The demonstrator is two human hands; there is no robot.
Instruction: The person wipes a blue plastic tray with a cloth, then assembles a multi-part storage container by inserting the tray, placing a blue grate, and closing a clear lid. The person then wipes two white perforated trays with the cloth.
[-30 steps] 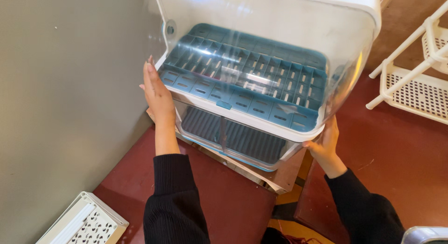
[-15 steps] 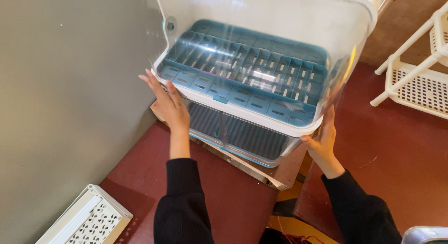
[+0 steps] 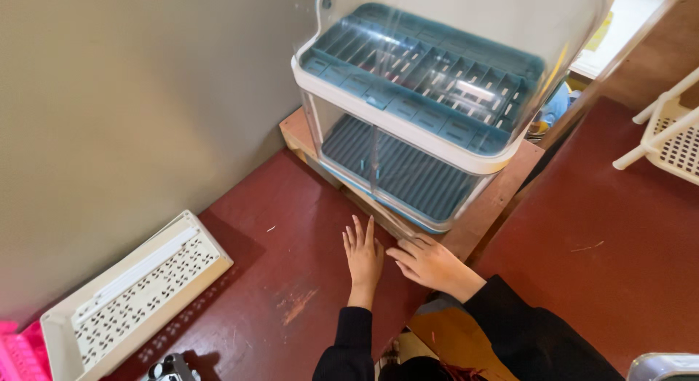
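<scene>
A white perforated tray [image 3: 138,286] leans against the grey wall at far left. Your left hand [image 3: 363,255] now lies flat, fingers spread, on the red floor [image 3: 277,228], no longer on the dish rack's side. Your right hand [image 3: 431,263], open too, rests beside it. The two-tier dish drainer [image 3: 422,111] (clear cover, teal trays) stands released on its wooden board [image 3: 502,199], just above both hands.
</scene>
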